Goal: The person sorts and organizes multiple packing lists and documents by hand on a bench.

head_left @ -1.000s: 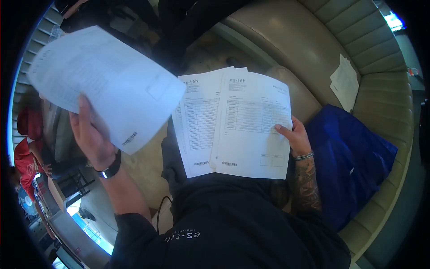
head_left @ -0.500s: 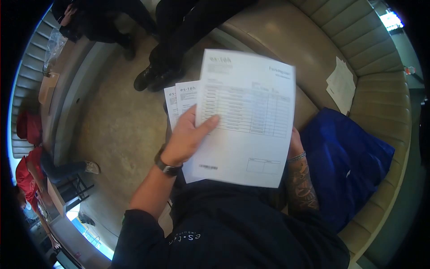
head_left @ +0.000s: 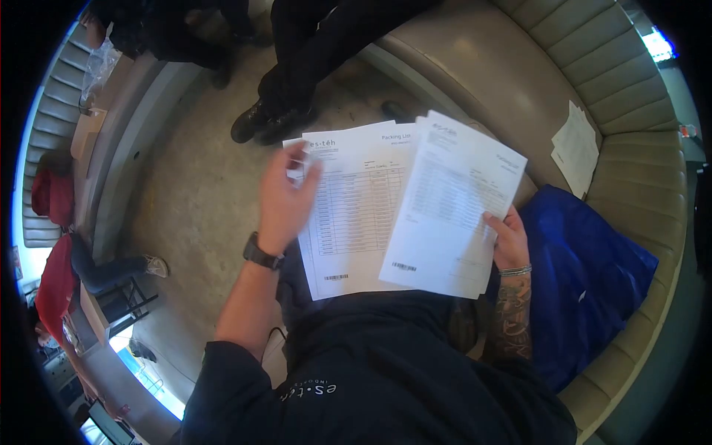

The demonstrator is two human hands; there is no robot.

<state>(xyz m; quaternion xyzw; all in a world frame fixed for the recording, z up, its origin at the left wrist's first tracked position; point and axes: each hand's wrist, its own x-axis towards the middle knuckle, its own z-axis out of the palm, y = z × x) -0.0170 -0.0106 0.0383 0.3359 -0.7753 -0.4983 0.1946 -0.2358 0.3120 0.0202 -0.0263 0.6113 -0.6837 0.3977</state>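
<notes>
My left hand, with a dark watch on the wrist, is over the upper left edge of a stack of printed sheets on my lap. Its thumb and fingers are apart and a little blurred, and no sheet shows between them. My right hand grips the right edge of a second bunch of sheets, thumb on top. This bunch is tilted and overlaps the right part of the lap stack. Both show tables and a barcode near the bottom; "Packing List" is legible on the lap stack.
A blue bag lies on the curved padded bench at my right. More papers rest farther along it. A person's crossed legs in dark trousers are ahead. Another person in dark clothes sits upper left, and a person in red is at left.
The upper sheets have moved right and tilted in my right hand, uncovering the lap stack. My left hand has let go of them and moved up and left.
</notes>
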